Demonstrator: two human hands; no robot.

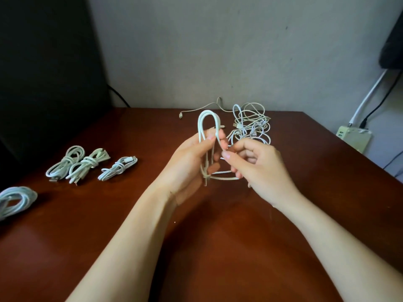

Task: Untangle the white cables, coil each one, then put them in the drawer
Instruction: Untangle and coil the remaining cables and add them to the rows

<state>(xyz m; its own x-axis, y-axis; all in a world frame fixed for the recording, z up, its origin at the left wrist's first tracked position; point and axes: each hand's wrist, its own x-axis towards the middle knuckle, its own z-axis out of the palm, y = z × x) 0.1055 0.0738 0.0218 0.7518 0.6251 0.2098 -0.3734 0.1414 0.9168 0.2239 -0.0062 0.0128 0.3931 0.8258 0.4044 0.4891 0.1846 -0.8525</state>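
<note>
White cable in hand (207, 113): folded into a tall, narrow loop and held upright over the table (218, 236), just above frame centre. The arch sticks out at 12 o'clock of the fist. A plug end hangs out at 6 o'clock.
Left hand (192, 158): fingers curled round the loop's strands, thumb across the front, bundle clamped mid-length.
Right hand (261, 168): at 3 o'clock of the left hand, thumb and forefinger pinch the free strand. Other fingers are curled loosely.
Tangled pile (250, 123): on the table at 1 o'clock of the hands, near the wall, several white cables knotted together.
Coiled cables: three in a row at 9 o'clock, first (65, 162), second (87, 164), third (118, 166), each cinched round its middle. A fourth bundle (15, 199) sits at 8 o'clock.
Loose beige cable (196, 110): at 12 o'clock, trails along the table's far edge.
Handling: light, limp and smooth, probably springs open if let go. Likely best to keep the loops clamped at the middle and feed the tail from close to the bundle. Plug ends are the stiff bits and may snag.
Stage: judged mid-coil, with the tail wrap not yet done.
Hidden: the loop's lower strands sit behind the left palm, so the loop count is unclear. Whether the free strand runs into the pile can't be told.
Cut off: the fourth bundle is clipped by the left frame edge.
Drawer: not in view.
</note>
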